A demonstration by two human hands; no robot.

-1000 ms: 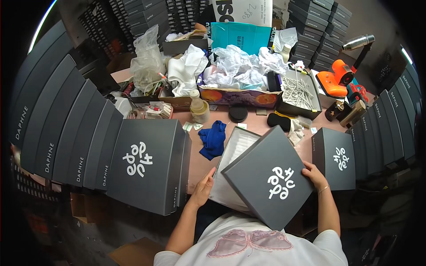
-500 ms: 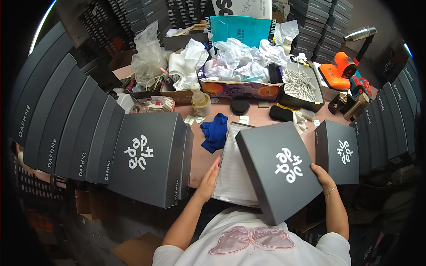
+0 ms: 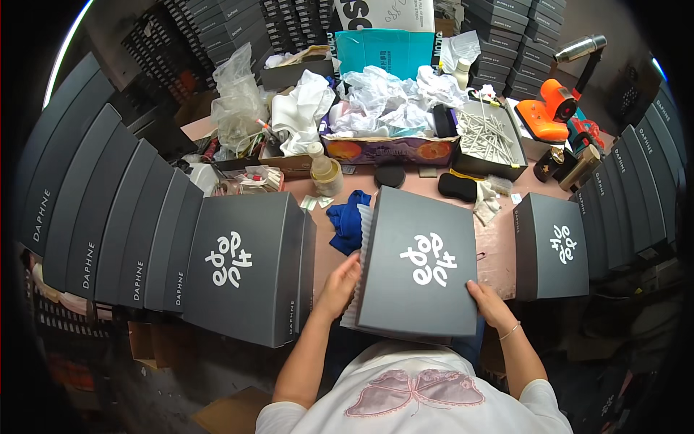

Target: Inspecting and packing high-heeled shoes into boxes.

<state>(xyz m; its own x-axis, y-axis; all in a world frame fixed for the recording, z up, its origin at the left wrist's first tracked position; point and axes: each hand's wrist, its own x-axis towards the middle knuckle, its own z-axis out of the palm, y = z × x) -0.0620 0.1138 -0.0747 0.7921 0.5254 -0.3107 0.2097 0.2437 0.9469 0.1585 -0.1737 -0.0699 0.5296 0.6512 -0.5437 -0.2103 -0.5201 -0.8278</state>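
A dark grey box lid [image 3: 419, 260] with a white logo lies flat over a box [image 3: 356, 289] lined with white paper, right in front of me on the pinkish table [image 3: 499, 249]. My left hand [image 3: 338, 283] rests against the lid's left edge, over the paper. At the lid's lower right edge, my right hand [image 3: 488, 302] grips it. A blue cloth [image 3: 348, 220] lies just beyond the lid's left corner.
A row of closed grey boxes [image 3: 246, 267] stands on my left, another row [image 3: 553, 246] on my right. Behind are a cardboard tray of white paper [image 3: 390, 119], a tray of white sticks [image 3: 488, 137], an orange tool [image 3: 546, 112], a small bottle [image 3: 324, 168] and black stacked boxes.
The lid was tilted and turned in my hands; it has swung square and come down flat over the paper-lined box. Both hands stayed at its edges.
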